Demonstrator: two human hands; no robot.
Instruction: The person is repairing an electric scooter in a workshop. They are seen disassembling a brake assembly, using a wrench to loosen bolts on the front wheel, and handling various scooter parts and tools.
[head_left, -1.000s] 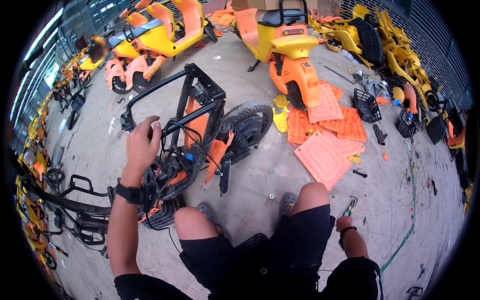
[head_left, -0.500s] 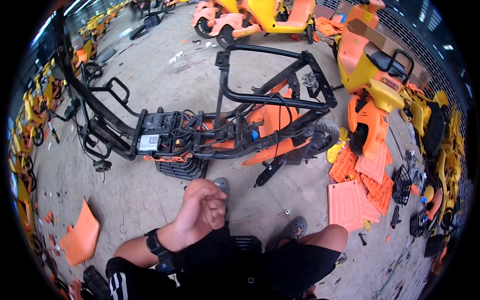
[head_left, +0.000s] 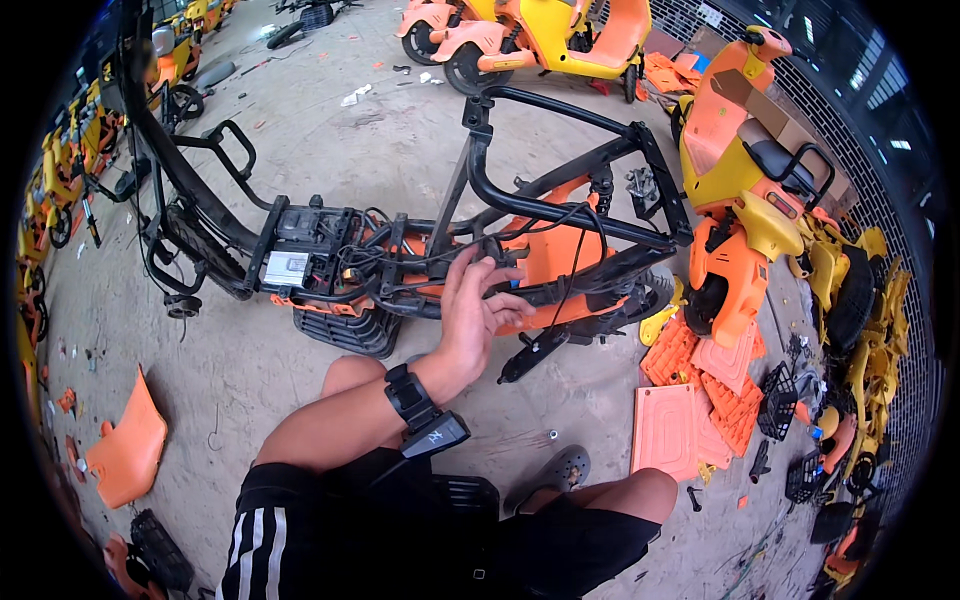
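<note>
A stripped black scooter frame [head_left: 560, 195] with orange underpanels lies on its side on the concrete floor in front of me. My left hand [head_left: 475, 305], with a black watch on its wrist, reaches to the middle of the frame. Its fingers are spread and touch the bundle of black cables [head_left: 420, 255] along the frame's lower tube. It holds nothing. To the left of the hand, a grey control box [head_left: 290, 262] is bolted into the frame. My right hand is out of view. My knees and a grey shoe [head_left: 560, 468] show below.
A yellow and orange scooter body [head_left: 745, 200] stands at the right, with more scooters [head_left: 530, 40] at the back. Flat orange panels [head_left: 695, 395] and black baskets [head_left: 780, 400] lie at the right. An orange shell piece [head_left: 125, 452] lies at the left.
My view swung left and then closer onto the frame. My left hand left the frame, closed near my knee, and has now opened and reached up to the cables.
</note>
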